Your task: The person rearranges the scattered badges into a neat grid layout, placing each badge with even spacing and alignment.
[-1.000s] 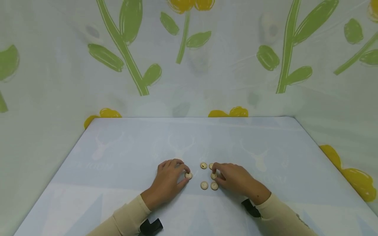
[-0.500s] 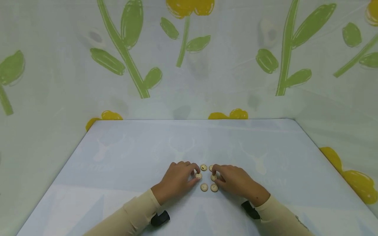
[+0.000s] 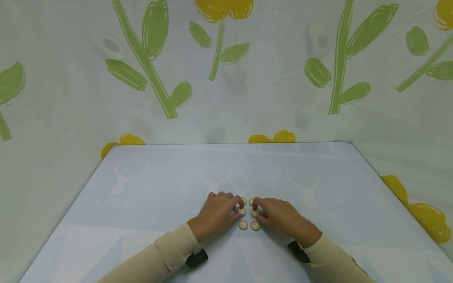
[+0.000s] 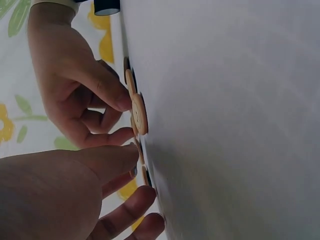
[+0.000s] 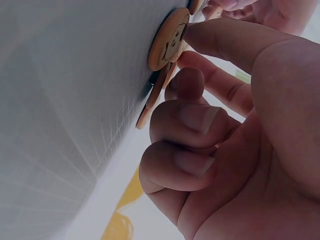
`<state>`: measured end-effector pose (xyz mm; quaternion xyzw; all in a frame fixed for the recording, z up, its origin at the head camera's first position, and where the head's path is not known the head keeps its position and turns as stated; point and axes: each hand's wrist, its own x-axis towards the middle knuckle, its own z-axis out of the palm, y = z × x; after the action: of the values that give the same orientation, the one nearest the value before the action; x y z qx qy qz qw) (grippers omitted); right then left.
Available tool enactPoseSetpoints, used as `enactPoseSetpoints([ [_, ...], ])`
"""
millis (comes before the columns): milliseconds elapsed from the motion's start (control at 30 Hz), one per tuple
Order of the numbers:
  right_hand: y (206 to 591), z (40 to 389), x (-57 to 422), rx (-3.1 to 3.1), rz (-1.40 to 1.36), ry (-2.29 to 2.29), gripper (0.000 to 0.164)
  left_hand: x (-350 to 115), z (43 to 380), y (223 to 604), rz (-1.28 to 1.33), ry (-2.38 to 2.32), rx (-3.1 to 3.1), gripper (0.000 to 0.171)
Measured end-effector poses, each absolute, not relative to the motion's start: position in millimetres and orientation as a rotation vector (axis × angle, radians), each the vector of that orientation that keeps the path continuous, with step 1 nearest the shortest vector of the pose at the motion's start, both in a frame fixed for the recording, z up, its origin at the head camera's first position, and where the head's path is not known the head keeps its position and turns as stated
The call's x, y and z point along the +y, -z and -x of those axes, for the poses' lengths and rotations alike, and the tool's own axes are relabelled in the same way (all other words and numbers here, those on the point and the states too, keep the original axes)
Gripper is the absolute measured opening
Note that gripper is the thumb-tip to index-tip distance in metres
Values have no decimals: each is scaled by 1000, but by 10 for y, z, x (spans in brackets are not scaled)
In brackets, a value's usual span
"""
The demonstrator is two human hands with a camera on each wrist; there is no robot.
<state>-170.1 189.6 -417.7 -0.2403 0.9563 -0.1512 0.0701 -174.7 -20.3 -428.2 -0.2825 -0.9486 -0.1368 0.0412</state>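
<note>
Several small round wooden discs lie in two short columns of three on the table. My left hand (image 3: 216, 214) pinches the middle disc of the left column (image 3: 242, 211) between thumb and index finger. Facing it, my right hand (image 3: 283, 216) pinches the middle disc of the right column (image 3: 254, 213). Nearer to me are the front left disc (image 3: 243, 225) and the front right disc (image 3: 255, 225). The back left disc (image 3: 244, 201) and back right disc (image 3: 251, 201) sit partly behind fingertips. In the right wrist view one disc (image 5: 167, 42) bears a dark drawing like a face.
The pale table (image 3: 148, 173) carries faint deer-head and triangle prints. Behind it hangs a white cloth (image 3: 269, 90) with green stems and yellow flowers. Each wrist wears a black camera, such as the left wrist camera (image 3: 197, 258).
My left hand has slid right with its disc, bringing it into line between the front and back left discs. The right hand stays on its disc.
</note>
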Motion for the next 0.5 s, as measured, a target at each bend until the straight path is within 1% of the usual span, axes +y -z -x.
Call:
enactPoseSetpoints([
  [233, 4181, 1706, 1888, 2878, 732, 467, 14, -211, 1749, 4290, 878, 355, -2895, 16],
  [367, 4153, 1692, 1877, 2888, 685, 481, 16, -206, 1748, 4292, 885, 349, -2894, 17],
  [500, 4103, 1671, 1893, 2909, 611, 525, 19, -214, 1746, 4297, 868, 369, -2903, 22],
])
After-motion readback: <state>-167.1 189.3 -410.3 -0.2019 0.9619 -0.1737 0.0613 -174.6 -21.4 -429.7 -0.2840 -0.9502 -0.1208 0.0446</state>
